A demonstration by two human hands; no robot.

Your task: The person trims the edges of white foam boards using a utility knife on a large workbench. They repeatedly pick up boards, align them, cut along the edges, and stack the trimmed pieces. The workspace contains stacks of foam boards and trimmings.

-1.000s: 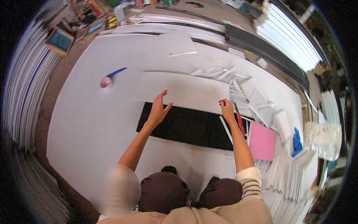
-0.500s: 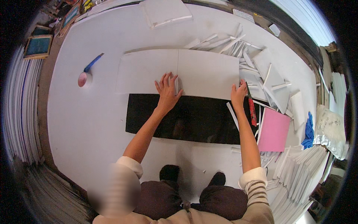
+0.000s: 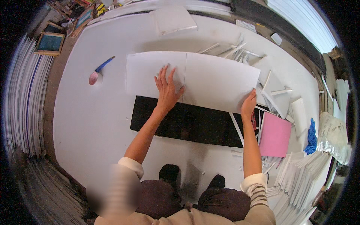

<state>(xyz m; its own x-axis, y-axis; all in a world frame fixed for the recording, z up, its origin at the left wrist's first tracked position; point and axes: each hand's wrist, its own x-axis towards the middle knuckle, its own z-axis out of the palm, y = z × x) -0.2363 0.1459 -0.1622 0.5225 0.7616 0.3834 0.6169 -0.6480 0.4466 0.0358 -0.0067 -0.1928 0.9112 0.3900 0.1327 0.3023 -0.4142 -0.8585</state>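
Grasping a white panel (image 3: 221, 80), the right hand (image 3: 248, 104) could, dragging low, snag scraps (image 3: 276, 100) toward the base sheet's (image 3: 92, 120) right edge, the left hand (image 3: 167, 91) spread, gripping nothing.

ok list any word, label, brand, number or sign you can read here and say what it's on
Pale crinkled bag at far right: dark handwritten marks, too small and blurred to quote.
White board, black strip, pink sheet: no readable text.
Nothing else here shows legible lettering.
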